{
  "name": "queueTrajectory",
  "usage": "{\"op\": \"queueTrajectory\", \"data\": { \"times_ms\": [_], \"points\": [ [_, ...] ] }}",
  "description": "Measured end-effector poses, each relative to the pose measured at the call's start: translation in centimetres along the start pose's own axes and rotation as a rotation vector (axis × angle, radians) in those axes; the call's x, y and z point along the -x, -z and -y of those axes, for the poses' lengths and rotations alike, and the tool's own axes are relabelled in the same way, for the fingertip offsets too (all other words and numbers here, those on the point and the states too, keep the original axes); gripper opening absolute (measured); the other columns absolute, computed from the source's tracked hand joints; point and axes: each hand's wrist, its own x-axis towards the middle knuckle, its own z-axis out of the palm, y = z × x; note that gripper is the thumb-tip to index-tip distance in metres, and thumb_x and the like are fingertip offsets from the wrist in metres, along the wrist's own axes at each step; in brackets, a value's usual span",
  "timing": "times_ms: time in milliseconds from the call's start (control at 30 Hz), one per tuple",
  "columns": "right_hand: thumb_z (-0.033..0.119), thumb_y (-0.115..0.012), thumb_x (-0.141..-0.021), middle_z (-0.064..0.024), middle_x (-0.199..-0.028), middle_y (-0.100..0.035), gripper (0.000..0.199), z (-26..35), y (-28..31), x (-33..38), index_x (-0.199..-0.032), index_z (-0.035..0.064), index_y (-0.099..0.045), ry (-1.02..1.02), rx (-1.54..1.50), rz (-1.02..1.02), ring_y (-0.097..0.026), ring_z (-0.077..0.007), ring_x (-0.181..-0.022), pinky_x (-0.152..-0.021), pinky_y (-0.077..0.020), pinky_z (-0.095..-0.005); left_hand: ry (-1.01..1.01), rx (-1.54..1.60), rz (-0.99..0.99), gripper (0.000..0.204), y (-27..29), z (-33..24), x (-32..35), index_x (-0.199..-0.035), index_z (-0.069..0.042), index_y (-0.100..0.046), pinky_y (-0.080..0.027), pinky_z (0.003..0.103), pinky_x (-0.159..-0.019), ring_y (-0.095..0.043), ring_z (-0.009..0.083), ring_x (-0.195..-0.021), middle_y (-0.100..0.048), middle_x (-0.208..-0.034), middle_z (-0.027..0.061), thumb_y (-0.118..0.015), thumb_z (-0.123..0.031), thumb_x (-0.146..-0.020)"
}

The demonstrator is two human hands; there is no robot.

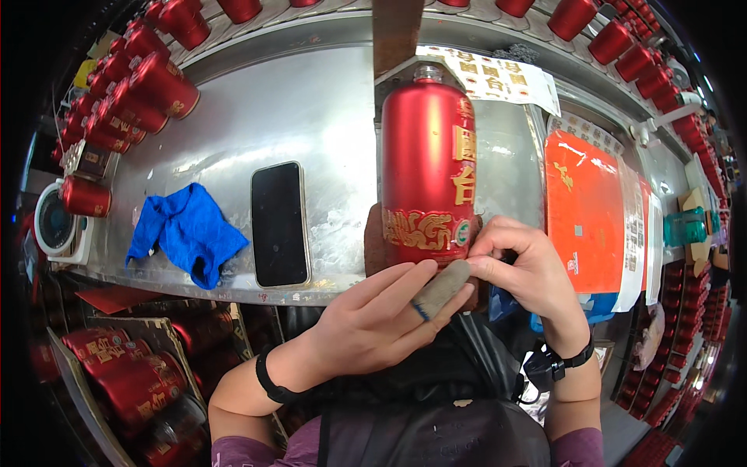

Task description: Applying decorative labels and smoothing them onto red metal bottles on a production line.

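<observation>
Bare metal between phone [279, 224] and bottle [426, 163].

A bottle [426, 167] is stood upright at the near edge of the metal table [311, 117], with both hands at its base: the left hand [381, 319] near and below, the right hand [521, 268] just to the right. A phone [279, 224] is laid flat to the left, and a cloth [187, 232] further left. Rows of bottles [132, 86] (lying on their sides) are ranged along the far left. Flat sheets [585, 210] are laid to the right.
</observation>
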Motion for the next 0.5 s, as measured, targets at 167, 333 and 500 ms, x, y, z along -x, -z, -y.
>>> {"op": "queueTrajectory", "data": {
  "times_ms": [167,333,500],
  "points": [
    [0.017,-0.080,-0.080,-0.0031,-0.079,-0.058,0.015,0.0,1.2,0.4,-0.083,0.0045,-0.071,0.037,-0.009,-0.011,-0.052,-0.0133,-0.072,-0.065,-0.0426,-0.0276,0.224,0.072,-0.040,0.054,-1.0,-0.6,-3.0,-0.127,-0.012,-0.067,-0.047,0.041,-0.102,-0.048,0.0309,-0.126,-0.052,-0.142,0.0108,-0.079,-0.023,-0.076],
    [0.016,-0.080,-0.080,-0.0040,-0.080,-0.059,0.015,0.8,3.1,1.2,-0.082,0.0044,-0.071,0.078,0.047,-0.019,-0.054,-0.0150,-0.073,-0.065,-0.0440,-0.0287,0.415,0.167,0.015,0.078,-1.5,0.1,-4.4,-0.139,-0.002,-0.054,-0.039,0.046,-0.111,-0.042,0.0399,-0.138,-0.047,-0.147,0.0190,-0.085,-0.009,-0.068],
    [0.017,-0.080,-0.080,-0.0047,-0.080,-0.059,0.016,0.0,5.0,1.6,-0.081,0.0041,-0.070,0.065,0.056,-0.046,-0.054,-0.0161,-0.072,-0.064,-0.0442,-0.0290,0.421,0.173,0.030,0.079,-2.2,-0.1,-5.2,-0.139,0.001,-0.052,-0.039,0.047,-0.111,-0.044,0.0415,-0.136,-0.047,-0.147,0.0221,-0.085,-0.009,-0.068]
  ]
}}
